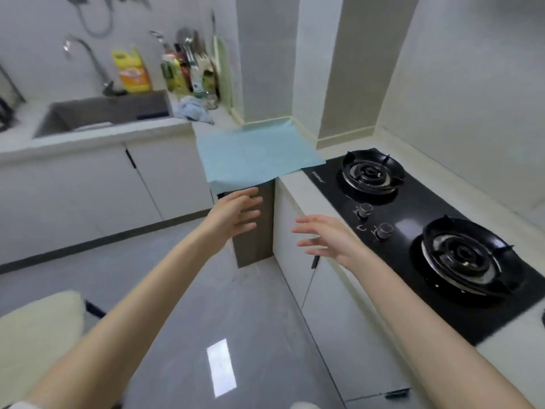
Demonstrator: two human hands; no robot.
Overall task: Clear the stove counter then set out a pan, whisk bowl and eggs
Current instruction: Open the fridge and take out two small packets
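A black two-burner gas stove (pixel 413 219) is set into the pale counter (pixel 298 184) on the right. A light blue mat (pixel 253 154) lies on the counter corner past the stove, its near edge hanging over the front. My left hand (pixel 236 215) is stretched out in the air below that hanging edge, fingers spread, holding nothing. My right hand (pixel 324 237) hovers over the counter's front edge beside the stove knobs (pixel 374 219), fingers spread and empty. No pan, bowl or eggs are in view.
A sink (pixel 103 113) with a tap (pixel 88 60) sits at the back left. Bottles (pixel 182 72), a yellow jug (pixel 131 70) and a crumpled blue cloth (pixel 191 109) crowd the counter behind the mat. White cabinets (pixel 88 190) line the floor; a cream cushion (pixel 38 329) lies at lower left.
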